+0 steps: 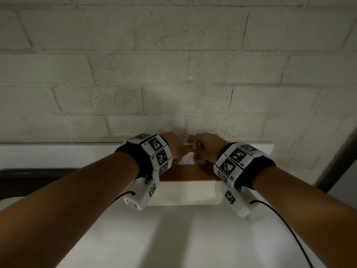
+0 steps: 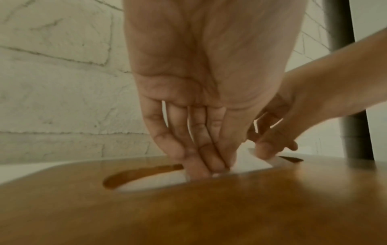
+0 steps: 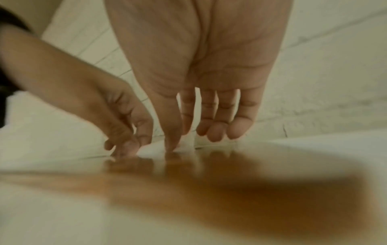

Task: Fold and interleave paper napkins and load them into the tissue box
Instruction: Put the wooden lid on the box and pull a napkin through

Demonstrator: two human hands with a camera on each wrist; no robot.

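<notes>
Brown wood forms the lid [image 2: 209, 207] of the tissue box [image 1: 185, 192], whose body is white and which stands on the white table [image 1: 173, 238] close against a pale brick wall [image 1: 173, 64]. An oval slot [image 2: 134, 175] is cut in the lid, and white napkin paper [image 2: 155, 181] shows through it from inside the box.

The left hand [image 2: 188, 92] reaches down with its fingers straight and pressed together, their tips dipped into the slot and touching the paper there; nothing is curled round it. The right hand [image 3: 201, 66] works just beside it at the other end of the slot. Its index finger and thumb point down at a tuft of napkin [image 3: 187, 144] standing up above the lid; they seem to nip it, though the blur leaves that unsure. The other fingers hang loosely bent.

From this, the folding and stacking look done and the lid is on. The step in hand seems to be the last one: teasing the top napkin up through the slot so it stands ready to be drawn.

The next move would call for a light pull by the right hand while the left keeps the stack down. Thin paper could tear, or drag up a second sheet.
</notes>
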